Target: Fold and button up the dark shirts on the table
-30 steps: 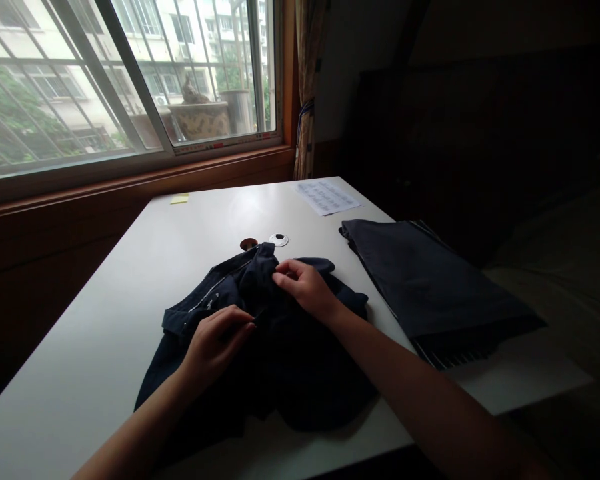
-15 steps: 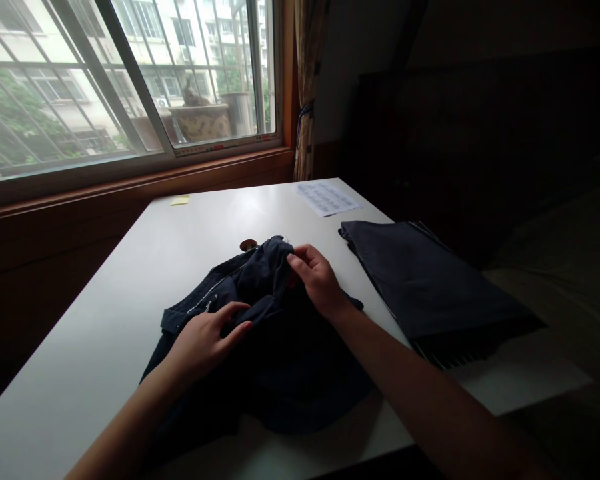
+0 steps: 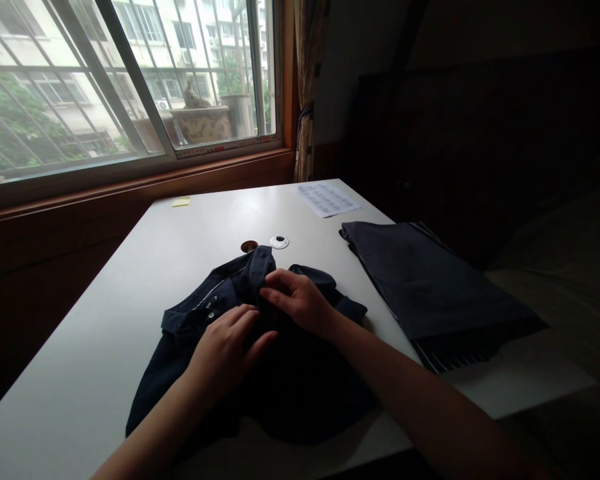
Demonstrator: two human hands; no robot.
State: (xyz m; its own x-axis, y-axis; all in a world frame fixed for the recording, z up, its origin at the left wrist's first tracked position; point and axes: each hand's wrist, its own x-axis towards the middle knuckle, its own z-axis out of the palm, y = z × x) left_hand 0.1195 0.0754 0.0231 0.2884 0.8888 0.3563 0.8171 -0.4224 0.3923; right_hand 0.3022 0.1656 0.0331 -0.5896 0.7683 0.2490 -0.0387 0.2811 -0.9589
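Note:
A crumpled dark navy garment [image 3: 300,380] with a pale stitched edge lies on the white table [image 3: 105,320] in front of me. My left hand [image 3: 227,347] rests on the middle of it, fingers stretched out and pressed flat on the cloth. My right hand [image 3: 297,300] sits just beyond, fingers curled and pinching a fold of the same garment near its raised collar-like part.
A folded dark cloth stack [image 3: 430,287] lies at the table's right edge. A printed sheet [image 3: 327,198] and a yellow note [image 3: 181,201] lie at the back, and a cable hole [image 3: 249,246] with its round cap [image 3: 279,241] beside the garment. A window [image 3: 125,80] stands behind.
My right hand has come back toward me and lowered the lifted fold onto the garment. My left hand has shifted right and flattened on the cloth.

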